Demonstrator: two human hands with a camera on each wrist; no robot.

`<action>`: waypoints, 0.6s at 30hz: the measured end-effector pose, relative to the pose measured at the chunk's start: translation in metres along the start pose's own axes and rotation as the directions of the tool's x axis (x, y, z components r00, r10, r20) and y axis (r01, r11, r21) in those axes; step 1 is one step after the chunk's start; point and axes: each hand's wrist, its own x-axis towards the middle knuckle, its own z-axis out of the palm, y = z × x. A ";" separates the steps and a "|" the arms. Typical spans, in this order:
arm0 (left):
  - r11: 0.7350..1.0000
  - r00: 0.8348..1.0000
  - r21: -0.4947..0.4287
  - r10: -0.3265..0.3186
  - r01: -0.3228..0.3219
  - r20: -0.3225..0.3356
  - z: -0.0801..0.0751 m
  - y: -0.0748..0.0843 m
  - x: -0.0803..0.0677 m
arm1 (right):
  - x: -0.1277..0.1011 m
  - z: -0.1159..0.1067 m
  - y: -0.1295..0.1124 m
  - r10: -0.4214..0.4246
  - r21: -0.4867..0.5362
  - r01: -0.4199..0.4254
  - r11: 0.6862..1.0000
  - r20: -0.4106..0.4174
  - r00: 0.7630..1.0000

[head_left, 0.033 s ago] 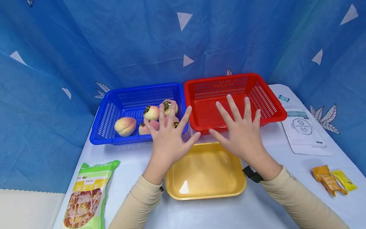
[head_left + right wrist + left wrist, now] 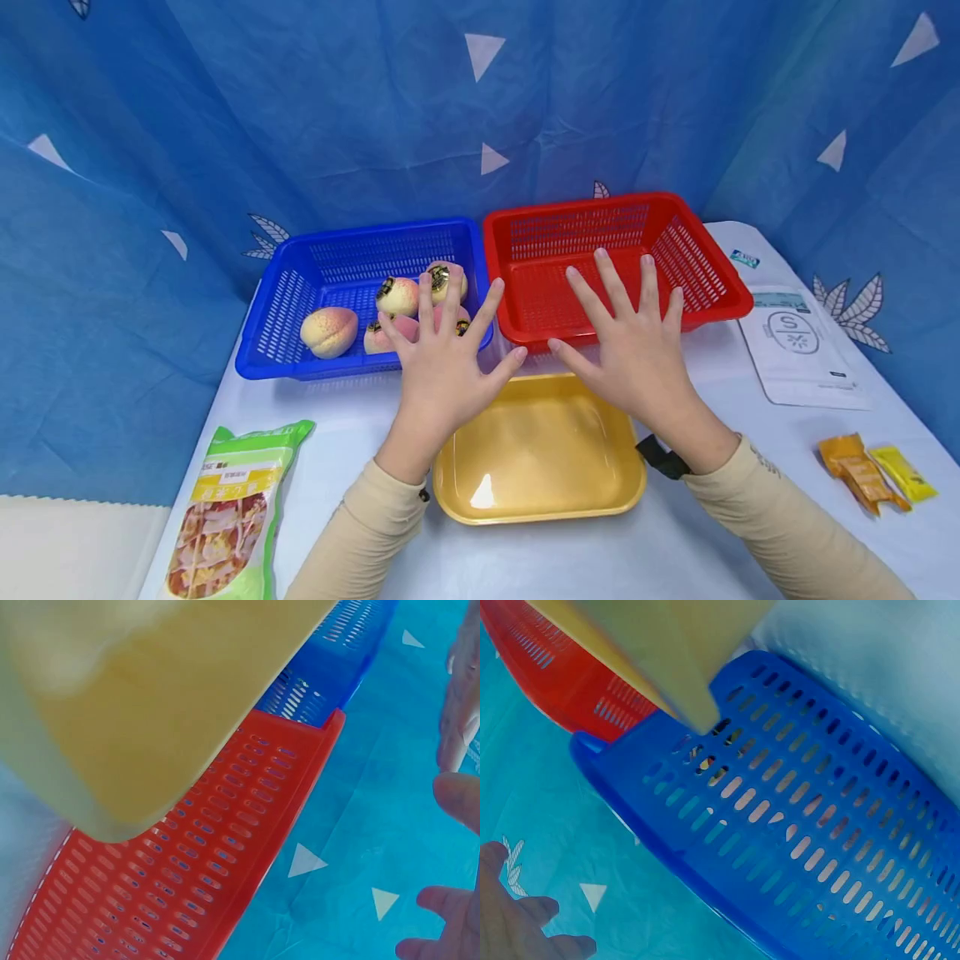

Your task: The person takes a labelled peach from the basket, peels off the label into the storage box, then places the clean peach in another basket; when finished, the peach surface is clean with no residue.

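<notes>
Both hands, left (image 2: 442, 367) and right (image 2: 637, 354), grip nothing, fingers spread above glossy yellow tray (image 2: 540, 492).

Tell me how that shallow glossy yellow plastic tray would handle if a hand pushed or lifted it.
The shallow glossy yellow plastic tray looks thin and holds nothing, so it is probably light. Its shiny surface suggests it may slide readily on the white table. Low and wide, it seems unlikely to tip.

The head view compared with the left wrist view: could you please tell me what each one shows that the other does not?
Only the head view shows the peaches, snack bag, white pouch, sachets and both hands, left and right, spread open. Only the left wrist view shows the blue basket's slotted wall close up. Both show the blue basket, red basket and yellow tray.
</notes>
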 end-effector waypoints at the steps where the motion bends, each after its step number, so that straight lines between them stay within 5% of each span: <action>1: 1.000 1.000 0.002 0.000 0.000 -0.001 0.000 0.000 0.000 | 0.000 0.000 0.000 -0.002 -0.001 0.002 1.000 0.000 1.000; 11: 1.000 1.000 0.023 0.006 -0.006 0.000 0.002 -0.003 -0.001 | 0.003 0.001 0.004 -0.038 0.047 0.037 0.998 0.013 0.999; 18: 0.997 0.997 -0.029 -0.068 0.069 0.040 -0.008 -0.026 -0.004 | 0.020 0.003 0.005 -0.128 0.173 0.119 0.978 0.042 0.991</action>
